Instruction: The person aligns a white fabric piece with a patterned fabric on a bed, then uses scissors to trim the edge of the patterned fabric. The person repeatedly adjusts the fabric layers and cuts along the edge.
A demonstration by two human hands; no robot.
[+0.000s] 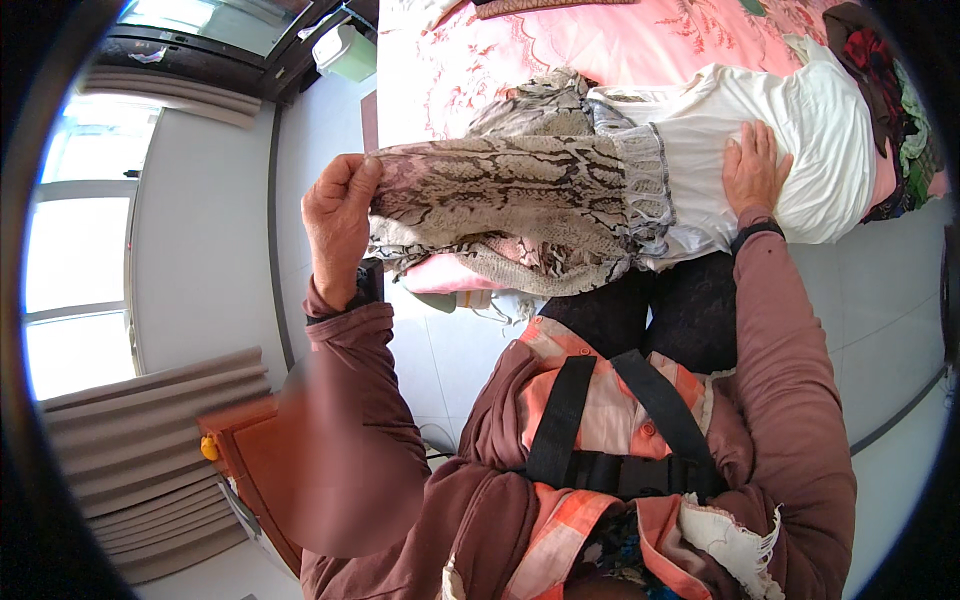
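A garment with a snakeskin-print fabric part (510,172) and a white fabric part (690,142) lies across the near side of a bed with a pink floral cover (630,37). My left hand (345,195) pinches the left end of the printed fabric between thumb and fingers and holds it stretched out. Flat on the white fabric rests my right hand (756,165), fingers apart. A lace-like band (646,180) joins the printed and white parts. More printed fabric lies bunched behind and in front of the stretched part.
Dark, red and green clothes (892,112) are heaped at the bed's right end. A pale green bin (346,54) stands on the floor at the upper left. Orange-brown wooden furniture (259,465) is at the lower left, near a grey curtain (150,465).
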